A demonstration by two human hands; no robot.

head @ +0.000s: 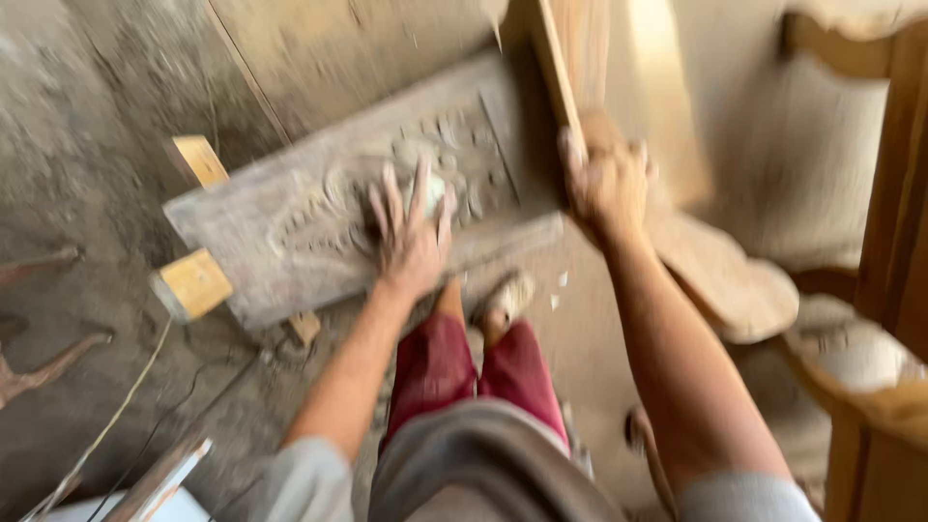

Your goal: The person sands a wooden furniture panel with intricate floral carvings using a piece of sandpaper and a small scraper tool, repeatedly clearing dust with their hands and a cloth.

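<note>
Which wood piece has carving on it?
The flat grey carved wooden panel under the left hand; the plain pale plank touched by the right hand shows no carving.

**Dusty woodworking floor, crowded with timber**

The floor (87,184) is grey, rough and coated in dust, with pale wood chips (559,290) scattered on it. Thin cords (145,387) trail across the lower left. Curved dark wooden pieces (43,362) lie at the left edge. On the right stands unfinished wooden furniture (894,193), warm brown, with a scalloped board (735,280) leaning low beside it. The picture is motion-blurred.

Both hands (411,237) (607,184) outstretched, fingers spread
</note>
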